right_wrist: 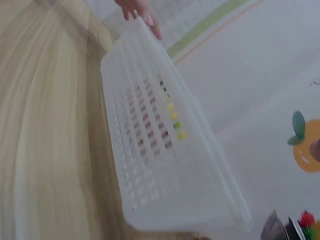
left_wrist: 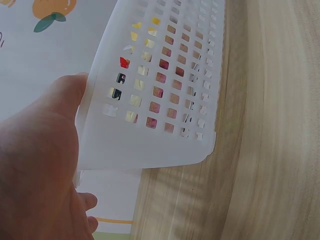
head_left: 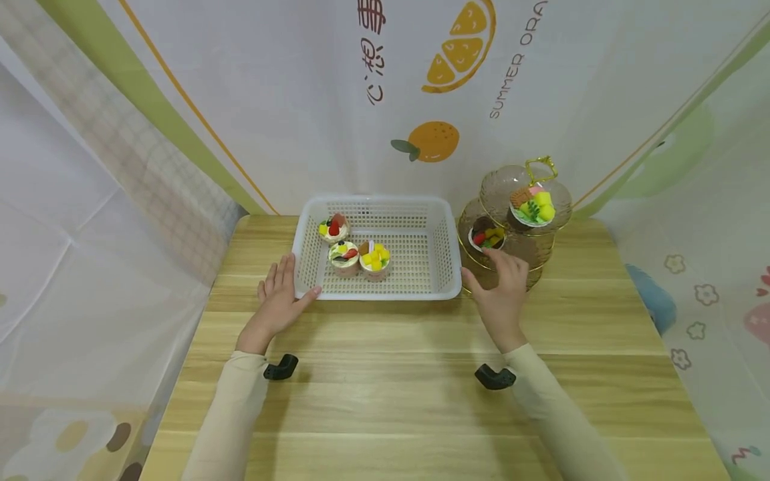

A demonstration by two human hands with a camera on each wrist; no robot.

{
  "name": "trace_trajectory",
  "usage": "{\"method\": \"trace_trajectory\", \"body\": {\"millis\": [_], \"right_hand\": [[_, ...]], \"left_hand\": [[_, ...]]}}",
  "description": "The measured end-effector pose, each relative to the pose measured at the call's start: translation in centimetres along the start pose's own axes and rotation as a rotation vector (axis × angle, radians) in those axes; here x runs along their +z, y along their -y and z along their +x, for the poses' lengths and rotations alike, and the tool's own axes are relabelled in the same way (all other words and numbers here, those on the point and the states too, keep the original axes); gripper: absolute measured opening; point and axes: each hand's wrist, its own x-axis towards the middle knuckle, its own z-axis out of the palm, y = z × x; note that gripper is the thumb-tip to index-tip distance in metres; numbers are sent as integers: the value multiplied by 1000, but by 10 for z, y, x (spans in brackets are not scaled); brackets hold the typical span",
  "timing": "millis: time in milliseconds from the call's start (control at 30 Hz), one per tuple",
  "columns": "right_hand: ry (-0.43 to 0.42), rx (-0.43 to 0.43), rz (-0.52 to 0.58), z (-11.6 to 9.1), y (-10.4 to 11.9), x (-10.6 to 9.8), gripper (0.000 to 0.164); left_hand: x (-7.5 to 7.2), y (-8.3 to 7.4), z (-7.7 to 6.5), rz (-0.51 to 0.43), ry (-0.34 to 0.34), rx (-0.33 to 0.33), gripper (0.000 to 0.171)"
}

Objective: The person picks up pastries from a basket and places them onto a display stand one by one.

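Note:
In the head view, my left hand (head_left: 275, 294) rests on the front left corner of a white plastic basket (head_left: 415, 294), thumb on the rim and fingers extended along the side. The left wrist view shows that thumb against the basket rim (left_wrist: 95, 80). Three dessert cups topped with fruit, one of them a yellow-topped cup (head_left: 375, 259), stand in the basket's left half. My right hand (head_left: 502, 294), thumb and index finger spread apart, is beside a dark fruit cup (head_left: 486, 235) on a lower tier of a stand (head_left: 529, 250). Whether a fingertip touches that cup, I cannot tell.
Another fruit-topped cup (head_left: 533, 206) sits on the stand's upper tier, below its gold handle (head_left: 543, 168). The stand is close to the basket's right end. Behind the wooden table (head_left: 385, 401) hangs a printed white cloth (head_left: 271, 100).

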Motion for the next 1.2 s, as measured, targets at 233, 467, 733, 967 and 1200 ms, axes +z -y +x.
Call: {"method": "trace_trajectory", "body": {"millis": [233,467,733,967,1200], "right_hand": [[222,-61,81,16,20,42,51],[454,0,126,53,34,91,59],[709,90,124,98,37,153,63],[931,103,91,122,37,202,62],[1045,175,47,122,33,233,61]], "left_hand": [[0,0,2,5,-1,-1,99],[0,1,4,8,-5,-5,99],[3,1,5,25,-13,-14,99],[2,-1,5,19,-20,-8,99],[2,1,3,13,-23,-8,99]]}}
